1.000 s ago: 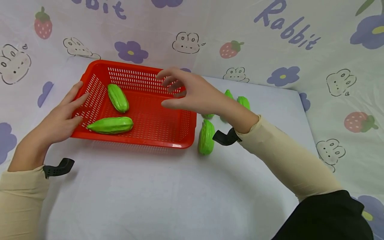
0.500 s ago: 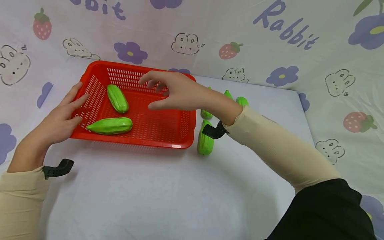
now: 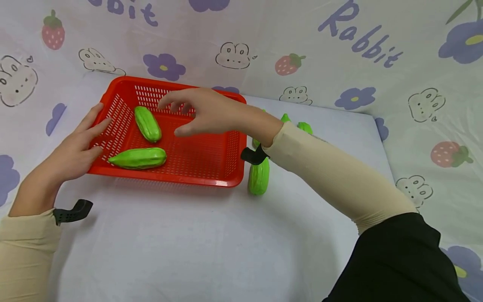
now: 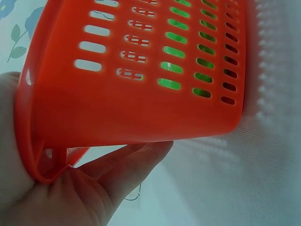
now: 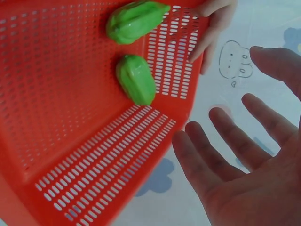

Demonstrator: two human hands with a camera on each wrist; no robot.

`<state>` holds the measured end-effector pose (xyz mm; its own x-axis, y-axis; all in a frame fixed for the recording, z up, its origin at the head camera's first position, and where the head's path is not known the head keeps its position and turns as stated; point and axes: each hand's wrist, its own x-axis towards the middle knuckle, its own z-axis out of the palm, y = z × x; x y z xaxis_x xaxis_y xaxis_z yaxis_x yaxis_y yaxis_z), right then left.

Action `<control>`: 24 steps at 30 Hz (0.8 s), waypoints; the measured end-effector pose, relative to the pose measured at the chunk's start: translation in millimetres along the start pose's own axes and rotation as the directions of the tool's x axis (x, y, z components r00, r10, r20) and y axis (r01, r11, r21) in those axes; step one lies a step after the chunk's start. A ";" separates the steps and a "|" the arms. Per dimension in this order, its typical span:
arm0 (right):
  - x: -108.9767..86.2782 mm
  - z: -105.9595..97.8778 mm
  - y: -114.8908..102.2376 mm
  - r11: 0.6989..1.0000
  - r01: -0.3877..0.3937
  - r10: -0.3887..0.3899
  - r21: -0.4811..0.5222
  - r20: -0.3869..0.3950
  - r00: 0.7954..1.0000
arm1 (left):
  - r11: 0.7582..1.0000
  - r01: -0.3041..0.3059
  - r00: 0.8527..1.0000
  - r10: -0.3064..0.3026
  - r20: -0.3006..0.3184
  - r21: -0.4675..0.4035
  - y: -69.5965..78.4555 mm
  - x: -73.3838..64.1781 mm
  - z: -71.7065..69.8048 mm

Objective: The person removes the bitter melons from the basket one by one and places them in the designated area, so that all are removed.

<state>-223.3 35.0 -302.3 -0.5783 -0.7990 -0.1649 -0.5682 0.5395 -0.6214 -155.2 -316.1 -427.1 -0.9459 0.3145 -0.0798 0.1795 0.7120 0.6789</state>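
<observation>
A red plastic basket [image 3: 203,161] with slotted walls holds two light-green, ridged, elongated vegetables; one [image 3: 148,124] lies slanted towards the back, the other [image 3: 138,158] lengthwise near the front. At the basket's left end, my left hand [image 3: 75,155] grips the rim, with digits on both sides of the wall in the left wrist view. Over the basket's middle hovers my right hand [image 3: 211,112], fingers spread and bent a little, holding nothing. The right wrist view shows this hand [image 5: 254,165] with its palm bare, apart from both vegetables.
Right of the basket, more green vegetables lie on the white table [image 3: 196,243]: one in front [image 3: 258,179], others [image 3: 305,127] behind, partly hidden by my right forearm. Black mounts [image 3: 73,211] stick out from both wrists. A printed cloth [image 3: 256,25] hangs behind.
My right hand has moved left over the basket, from near its right end towards the vegetables inside. The left hand, the basket and the vegetables have stayed put.
</observation>
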 end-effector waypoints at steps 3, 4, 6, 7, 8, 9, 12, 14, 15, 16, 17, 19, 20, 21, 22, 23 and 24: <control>5.5 1.8 2.1 1.000 0.012 -0.012 -0.018 0.004 1.000 | 1.000 -0.004 1.000 0.004 0.004 0.002 0.8 1.0 0.0; 7.4 2.9 2.7 1.000 0.016 -0.016 -0.023 0.006 1.000 | 1.000 0.001 1.000 -0.001 0.005 0.013 1.3 1.2 -0.1; 11.6 5.2 3.6 0.999 0.032 -0.031 -0.033 0.010 0.999 | 1.000 -0.001 1.000 0.001 0.007 0.010 1.6 1.4 -0.2; 13.9 6.3 3.3 0.999 0.039 -0.039 -0.036 0.013 0.999 | 1.000 0.001 1.000 -0.001 0.005 0.011 2.0 1.2 -0.3; 16.2 7.2 2.9 0.998 0.047 -0.047 -0.039 0.015 0.999 | 1.000 0.002 1.000 -0.002 0.004 0.010 2.0 1.2 -0.4; 18.4 8.0 2.3 0.998 0.052 -0.051 -0.040 0.019 0.999 | 1.000 0.002 1.000 -0.002 0.003 0.005 2.2 1.2 -0.5; 25.1 10.3 0.4 0.997 0.066 -0.064 -0.039 0.028 0.998 | 1.000 0.003 1.000 -0.003 -0.004 0.009 2.3 1.2 -1.1; 29.3 12.2 -0.3 0.997 0.071 -0.069 -0.038 0.037 0.997 | 1.000 0.002 1.000 -0.002 -0.004 0.014 1.7 1.5 -1.5; 31.4 13.4 -0.3 0.997 0.072 -0.070 -0.041 0.044 0.997 | 1.000 0.003 1.000 -0.003 -0.004 0.023 1.5 1.6 -1.6; 33.4 14.5 -0.2 0.996 0.076 -0.074 -0.046 0.048 0.996 | 1.000 0.002 1.000 -0.002 -0.002 0.027 0.9 1.5 -1.6; 35.4 15.7 0.0 0.995 0.079 -0.076 -0.055 0.054 0.996 | 1.000 -0.001 1.000 0.002 -0.002 0.024 0.5 1.4 -1.5; 39.2 18.2 0.6 0.994 0.084 -0.079 -0.073 0.061 0.995 | 1.000 -0.008 1.000 0.008 -0.001 0.020 -1.0 0.9 -1.0; 41.0 19.3 0.8 0.993 0.086 -0.080 -0.085 0.066 0.995 | 1.000 -0.010 1.000 0.010 -0.003 0.018 -1.4 0.7 -0.8; 42.7 20.3 0.9 0.992 0.086 -0.079 -0.095 0.072 0.994 | 1.000 -0.012 1.000 0.012 -0.005 0.019 -1.9 0.6 -0.5; 44.2 21.3 0.9 0.991 0.086 -0.078 -0.103 0.077 0.994 | 1.000 -0.014 1.000 0.014 -0.006 0.015 -2.3 0.4 -0.3; 45.6 22.2 1.0 0.990 0.085 -0.076 -0.109 0.083 0.994 | 1.000 -0.015 1.000 0.015 -0.006 0.015 -2.6 0.4 -0.2; 46.8 23.1 0.9 0.990 0.085 -0.075 -0.113 0.090 0.993 | 1.000 -0.019 1.000 0.019 -0.007 0.010 -2.6 0.5 -0.1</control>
<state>-237.3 -8.1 -328.3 -0.4792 -0.8578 -0.1859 -0.6776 0.4962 -0.5428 -156.1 -317.9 -428.8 -0.9440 0.3240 -0.0615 0.2006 0.7122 0.6727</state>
